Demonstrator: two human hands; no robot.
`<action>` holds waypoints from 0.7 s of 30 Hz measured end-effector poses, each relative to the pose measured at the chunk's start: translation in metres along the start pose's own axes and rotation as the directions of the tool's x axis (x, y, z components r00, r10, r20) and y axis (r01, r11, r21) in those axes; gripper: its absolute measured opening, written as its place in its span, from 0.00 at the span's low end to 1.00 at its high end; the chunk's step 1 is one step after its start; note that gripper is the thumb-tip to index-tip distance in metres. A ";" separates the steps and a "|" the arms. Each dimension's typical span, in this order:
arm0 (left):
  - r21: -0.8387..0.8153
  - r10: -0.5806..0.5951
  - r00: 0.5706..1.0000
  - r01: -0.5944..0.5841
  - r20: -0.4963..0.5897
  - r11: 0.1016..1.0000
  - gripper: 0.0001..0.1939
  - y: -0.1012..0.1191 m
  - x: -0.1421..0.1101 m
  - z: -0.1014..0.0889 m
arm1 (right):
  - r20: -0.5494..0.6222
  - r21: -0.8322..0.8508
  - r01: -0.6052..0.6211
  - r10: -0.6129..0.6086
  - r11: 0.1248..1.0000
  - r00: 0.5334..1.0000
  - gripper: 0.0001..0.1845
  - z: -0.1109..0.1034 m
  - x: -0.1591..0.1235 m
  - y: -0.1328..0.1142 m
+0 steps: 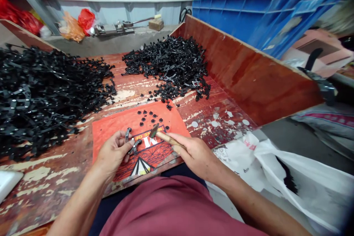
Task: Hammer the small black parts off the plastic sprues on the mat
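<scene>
My left hand [113,153] pinches a small black linkage part [134,146] with round ends and rivets, just above an orange printed cloth [105,132]. In my right hand [197,155] is a small hammer [166,138], gripped by its wooden handle. The hammer's head points left, over the cloth and a short way from the part. Several small black round pieces [151,113] lie scattered on the cloth beyond both hands.
A large heap of black linkage parts [47,99] covers the table's left side. A second heap [171,59] lies at the back, against a reddish wooden board [243,70]. Behind that board stands a blue crate [235,22]. White sacks [262,158] sit at the right.
</scene>
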State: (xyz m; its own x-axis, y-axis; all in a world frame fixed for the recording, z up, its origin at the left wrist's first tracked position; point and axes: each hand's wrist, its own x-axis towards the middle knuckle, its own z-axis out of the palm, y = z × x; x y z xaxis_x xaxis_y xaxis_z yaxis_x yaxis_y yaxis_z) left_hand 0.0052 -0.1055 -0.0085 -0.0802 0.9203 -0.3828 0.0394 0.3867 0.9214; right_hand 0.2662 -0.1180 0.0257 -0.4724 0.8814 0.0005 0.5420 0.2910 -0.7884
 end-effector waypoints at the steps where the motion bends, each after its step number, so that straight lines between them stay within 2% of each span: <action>1: 0.018 0.003 1.000 -0.002 -0.009 1.000 0.27 0.000 0.001 0.000 | -0.005 0.003 -0.001 0.001 1.000 1.000 0.28 0.000 -0.001 0.000; 7: 0.049 -0.006 1.000 0.007 -0.007 0.999 0.26 -0.004 0.003 -0.002 | 0.005 -0.111 -0.027 0.028 0.993 1.000 0.25 -0.001 0.002 -0.004; 13: 0.031 0.006 1.000 -0.006 -0.011 0.999 0.23 -0.004 0.003 -0.001 | -0.099 -0.194 0.079 -0.099 0.978 0.990 0.25 0.014 0.004 -0.014; 18: 0.031 0.018 1.000 -0.018 -0.019 0.999 0.24 -0.003 0.003 -0.002 | 0.066 -0.412 0.060 -0.036 0.909 0.997 0.28 0.033 0.007 -0.008; 21: 0.062 0.044 0.999 -0.044 -0.004 0.997 0.23 -0.007 0.004 -0.003 | 0.014 -0.305 0.067 -0.066 0.950 0.998 0.27 0.028 0.008 -0.011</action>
State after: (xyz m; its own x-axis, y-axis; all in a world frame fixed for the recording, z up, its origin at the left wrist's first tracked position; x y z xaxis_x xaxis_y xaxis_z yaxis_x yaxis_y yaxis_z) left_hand 0.0016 -0.1044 -0.0166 -0.0823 0.9363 -0.3414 0.1046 0.3487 0.9314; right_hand 0.2367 -0.1242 0.0171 -0.5167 0.8551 0.0437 0.6955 0.4489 -0.5611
